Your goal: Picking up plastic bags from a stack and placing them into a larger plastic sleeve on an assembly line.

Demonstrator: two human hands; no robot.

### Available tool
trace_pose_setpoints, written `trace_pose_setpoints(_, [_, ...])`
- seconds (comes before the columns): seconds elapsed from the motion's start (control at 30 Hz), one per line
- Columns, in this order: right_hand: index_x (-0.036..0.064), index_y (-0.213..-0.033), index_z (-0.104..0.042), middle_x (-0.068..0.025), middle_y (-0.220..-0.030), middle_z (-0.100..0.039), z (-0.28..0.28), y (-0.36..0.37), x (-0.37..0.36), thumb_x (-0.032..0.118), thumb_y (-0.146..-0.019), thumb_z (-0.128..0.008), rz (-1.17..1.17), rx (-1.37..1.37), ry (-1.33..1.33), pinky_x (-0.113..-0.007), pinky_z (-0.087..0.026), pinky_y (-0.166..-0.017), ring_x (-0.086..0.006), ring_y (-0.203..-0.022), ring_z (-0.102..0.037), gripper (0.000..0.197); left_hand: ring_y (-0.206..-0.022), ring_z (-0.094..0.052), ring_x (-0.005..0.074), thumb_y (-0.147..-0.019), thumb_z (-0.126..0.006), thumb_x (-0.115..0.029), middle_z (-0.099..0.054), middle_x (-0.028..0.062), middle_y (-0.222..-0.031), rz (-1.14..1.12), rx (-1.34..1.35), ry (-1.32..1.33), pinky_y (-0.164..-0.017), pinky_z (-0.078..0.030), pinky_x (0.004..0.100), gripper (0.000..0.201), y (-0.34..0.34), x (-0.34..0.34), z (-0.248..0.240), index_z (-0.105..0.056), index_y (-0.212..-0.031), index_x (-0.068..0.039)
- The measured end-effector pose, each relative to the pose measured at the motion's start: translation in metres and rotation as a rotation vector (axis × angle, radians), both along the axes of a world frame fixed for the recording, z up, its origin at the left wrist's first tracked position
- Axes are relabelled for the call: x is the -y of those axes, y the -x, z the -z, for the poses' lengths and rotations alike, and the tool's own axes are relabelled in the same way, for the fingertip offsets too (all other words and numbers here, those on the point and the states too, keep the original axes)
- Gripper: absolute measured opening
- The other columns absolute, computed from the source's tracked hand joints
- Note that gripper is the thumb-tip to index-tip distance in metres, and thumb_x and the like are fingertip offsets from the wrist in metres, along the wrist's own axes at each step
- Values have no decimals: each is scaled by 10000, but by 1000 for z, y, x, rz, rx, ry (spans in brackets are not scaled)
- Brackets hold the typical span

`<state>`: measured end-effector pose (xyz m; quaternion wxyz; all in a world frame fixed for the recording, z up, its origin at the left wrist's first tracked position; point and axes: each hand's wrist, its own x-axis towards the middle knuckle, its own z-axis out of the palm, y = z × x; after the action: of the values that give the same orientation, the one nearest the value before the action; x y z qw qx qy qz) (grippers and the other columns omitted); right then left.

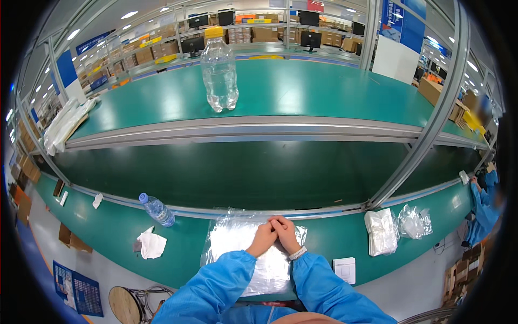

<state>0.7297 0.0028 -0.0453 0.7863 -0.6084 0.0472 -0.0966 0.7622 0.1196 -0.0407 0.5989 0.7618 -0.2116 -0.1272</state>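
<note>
A stack of clear, shiny plastic bags lies flat on the green bench in front of me. Over its upper right part, my left hand and my right hand meet with their fingers curled and pressed together. Whether anything thin is pinched between them is hidden. Both forearms wear blue sleeves, and a pale band circles my right wrist. Left of the stack, a clear bottle with a blue cap lies tilted near the bench's back rail.
A large clear bottle with a yellow cap stands on the raised green shelf. Right of me are folded plastic bags, a crumpled clear bag and a white card. Crumpled tissue lies left. Another person's blue sleeve shows far right.
</note>
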Motion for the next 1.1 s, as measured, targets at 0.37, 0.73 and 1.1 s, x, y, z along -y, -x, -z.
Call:
trace_pose_setpoints(0.37, [-27,-1079,-700,-53,-951,-707,-8,0,-2,140,-1024,-605,23,9,56,-260,-519,-800,-106,-877,-635,200,-815,-692,176,-951,-614,-81,-765,127,-912,4,-102,131,-715,-540,323,220,-3,0,5,-769,-1098,-24])
trace_pose_setpoints(0.73, [-30,-1072,-702,-57,-934,-710,-14,1,-5,166,-1021,-611,27,3,108,-259,-513,-792,-108,-865,-630,222,-794,-690,184,-960,-614,-95,-756,135,-890,-10,-72,89,-689,-532,327,215,-1,-3,0,-760,-1092,-8])
trace_pose_setpoints(1.1, [-35,-1051,-723,-81,-939,-735,-13,1,-3,162,-997,-625,102,43,207,-284,-533,-800,-133,-871,-656,226,-825,-714,207,-933,-597,-83,-762,163,-896,29,-107,133,-707,-548,349,231,-7,-2,18,-741,-1073,31])
